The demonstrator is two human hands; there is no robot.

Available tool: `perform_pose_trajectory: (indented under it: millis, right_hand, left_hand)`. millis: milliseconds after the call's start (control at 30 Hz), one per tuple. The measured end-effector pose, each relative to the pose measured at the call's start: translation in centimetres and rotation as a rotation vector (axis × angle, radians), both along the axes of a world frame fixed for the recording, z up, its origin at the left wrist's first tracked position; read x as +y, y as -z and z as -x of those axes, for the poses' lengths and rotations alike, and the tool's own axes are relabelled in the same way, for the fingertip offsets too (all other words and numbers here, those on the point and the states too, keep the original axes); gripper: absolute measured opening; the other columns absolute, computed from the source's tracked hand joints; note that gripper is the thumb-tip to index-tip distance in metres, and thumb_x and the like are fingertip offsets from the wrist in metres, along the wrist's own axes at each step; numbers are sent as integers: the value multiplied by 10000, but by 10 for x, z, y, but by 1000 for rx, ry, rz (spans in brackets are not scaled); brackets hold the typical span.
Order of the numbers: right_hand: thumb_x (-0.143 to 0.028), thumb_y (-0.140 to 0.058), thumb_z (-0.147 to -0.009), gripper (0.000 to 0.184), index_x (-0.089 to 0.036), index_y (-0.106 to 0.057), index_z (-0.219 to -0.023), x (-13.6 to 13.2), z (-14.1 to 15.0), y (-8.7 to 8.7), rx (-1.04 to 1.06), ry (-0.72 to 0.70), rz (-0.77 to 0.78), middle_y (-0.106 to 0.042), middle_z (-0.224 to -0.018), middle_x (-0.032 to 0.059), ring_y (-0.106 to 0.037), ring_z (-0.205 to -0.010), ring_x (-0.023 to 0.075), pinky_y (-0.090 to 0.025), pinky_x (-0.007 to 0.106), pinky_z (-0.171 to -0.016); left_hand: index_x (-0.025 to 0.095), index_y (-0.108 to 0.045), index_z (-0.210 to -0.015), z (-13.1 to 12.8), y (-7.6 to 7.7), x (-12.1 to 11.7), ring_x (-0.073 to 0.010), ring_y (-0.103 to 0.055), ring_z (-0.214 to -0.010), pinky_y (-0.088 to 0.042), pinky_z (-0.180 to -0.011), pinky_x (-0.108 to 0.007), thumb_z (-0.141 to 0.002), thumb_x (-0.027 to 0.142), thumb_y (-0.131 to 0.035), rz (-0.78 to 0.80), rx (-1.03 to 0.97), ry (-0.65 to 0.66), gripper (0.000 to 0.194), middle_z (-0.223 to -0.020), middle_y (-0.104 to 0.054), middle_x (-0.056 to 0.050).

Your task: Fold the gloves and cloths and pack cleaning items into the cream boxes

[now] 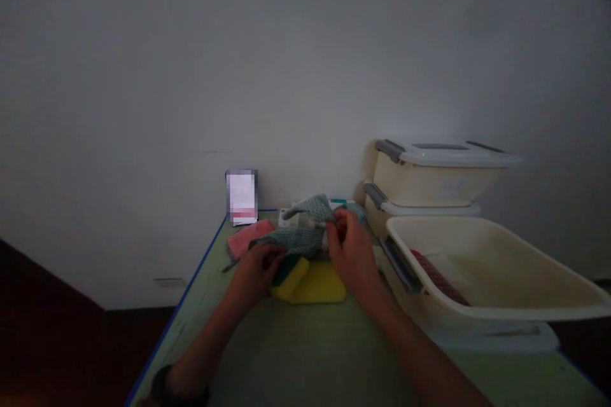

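Observation:
A grey-green textured cloth (pixel 298 240) is bunched up between my two hands above the table. My left hand (pixel 259 267) pinches its near left edge, fingers closed. At the cloth's right end, my right hand (pixel 351 245) grips a raised fold between thumb and fingers. Just below the cloth lie a yellow sponge with a dark green side (pixel 292 278) and a flat yellow cloth (pixel 322 283). Left of the grey-green cloth is a folded pink cloth (pixel 248 236). White packages (pixel 289 217) show partly behind it, mostly hidden.
A device with a lit, blurred screen (pixel 242 197) stands against the wall at the table's back left. On the right, an open cream bin (pixel 477 313) holds a red patterned item (pixel 439 276). Lidded storage boxes (pixel 434 181) are stacked behind it. The green table (pixel 305 356) has blue edging.

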State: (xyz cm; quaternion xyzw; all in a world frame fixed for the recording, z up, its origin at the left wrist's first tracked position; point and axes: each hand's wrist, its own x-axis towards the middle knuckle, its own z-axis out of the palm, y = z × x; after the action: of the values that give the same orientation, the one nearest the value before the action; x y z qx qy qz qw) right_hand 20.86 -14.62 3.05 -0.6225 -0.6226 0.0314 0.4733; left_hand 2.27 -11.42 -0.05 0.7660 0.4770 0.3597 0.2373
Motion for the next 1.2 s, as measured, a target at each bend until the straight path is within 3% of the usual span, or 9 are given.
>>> perform_pose_trajectory:
  millis: [133,300,433,533,633,733,833,933,1200]
  right_hand:
    - [-223,-380,-864,486,-54,-291,-1310,9,3,6,-65,-42,-9,-470,-1210,218,-520,-1058,248,-429,415,-895]
    - [-147,-310,-881,464,-51,-282,-1335,-9,-10,42,-252,31,208,-418,-1299,214,-418,-1212,247,-386,395,-970]
    - [1,-360,-781,358,-92,-550,-1069,-18,-24,53,-453,43,492,-560,-1093,194,-608,-933,250,-480,336,-757]
    - [-12,-345,-804,290,-124,-583,-926,-17,-28,47,-428,36,507,-578,-984,157,-626,-717,199,-474,300,-617]
    - [-85,-313,-871,267,-149,-533,-1008,-17,-26,35,-338,43,357,-533,-1039,137,-600,-818,186,-472,293,-693]
    - [-148,-327,-888,205,-159,-505,-988,-22,-20,27,-168,18,1,-481,-1035,125,-553,-931,194,-453,310,-806]
    - [-119,-352,-854,165,-185,-493,-907,-28,-14,26,-88,-46,-209,-454,-989,100,-517,-968,200,-431,340,-858]
    - [-95,-365,-831,161,-203,-478,-871,-31,-12,28,-45,-102,-262,-457,-943,77,-512,-928,191,-438,342,-830]
    - [-178,-398,-856,269,-159,-462,-1117,-34,-20,22,84,-108,-279,-526,-928,86,-507,-825,185,-449,324,-740]
  left_hand:
    - [182,-638,-692,4,1,4,-194,-560,-745,-449,-711,-335,-723,243,-565,-59,-66,-45,100,-782,-610,-53]
    - [171,-593,-774,4,-16,-4,-174,-557,-769,-455,-723,-315,-810,336,-505,-22,-252,-119,190,-819,-608,-43]
    - [179,-580,-880,3,-35,-15,-141,-578,-757,-460,-693,-261,-811,406,-540,249,-828,-25,240,-834,-624,-21]
    - [202,-565,-869,5,-39,-19,-142,-595,-798,-472,-708,-252,-762,395,-609,298,-996,-41,225,-887,-639,-8]
    - [212,-540,-858,10,-34,-17,-180,-587,-976,-470,-814,-297,-746,385,-620,206,-938,-51,222,-1172,-581,-34]
    - [205,-503,-841,14,-25,-12,-218,-498,-1152,-398,-952,-361,-799,368,-546,-60,-665,-66,174,-1318,-472,-79]
    - [201,-513,-835,11,-16,-12,-222,-454,-1186,-306,-1026,-408,-835,284,-478,-312,-232,-20,90,-1191,-556,-107]
    - [204,-530,-800,3,-10,-15,-219,-545,-1003,-366,-953,-403,-826,232,-455,-305,34,107,84,-950,-631,-84]
    - [204,-439,-975,11,-21,-13,-159,-564,-652,-443,-594,-256,-810,467,-441,32,-456,-330,310,-727,-580,2]
